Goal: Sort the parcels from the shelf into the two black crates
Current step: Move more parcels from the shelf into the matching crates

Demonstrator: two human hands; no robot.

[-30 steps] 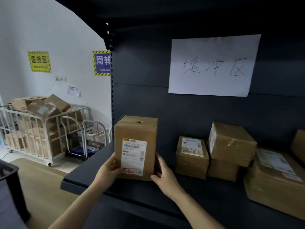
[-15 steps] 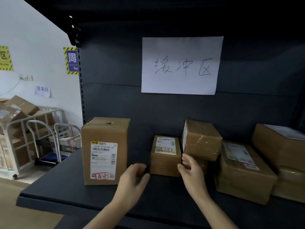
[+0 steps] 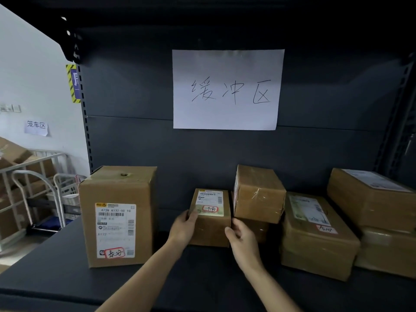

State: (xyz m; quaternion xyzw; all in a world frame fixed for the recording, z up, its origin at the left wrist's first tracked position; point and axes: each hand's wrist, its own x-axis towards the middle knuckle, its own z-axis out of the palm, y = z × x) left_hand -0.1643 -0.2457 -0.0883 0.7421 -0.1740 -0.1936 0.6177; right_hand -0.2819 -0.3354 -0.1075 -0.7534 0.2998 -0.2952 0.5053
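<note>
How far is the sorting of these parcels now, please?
Done: cannot tell, no crate is in view. In hand: the left hand and the right hand grip the small parcel, which sits on the shelf. Left: the tall parcel, the taped parcel, the large parcel and more at the right edge wait there.

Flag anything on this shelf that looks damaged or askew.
The tall box on the left has a small punched hole in its top face. The taped box stacked right of the small parcel sits twisted on the box beneath, not squared with it. Nothing looks spilled.
</note>
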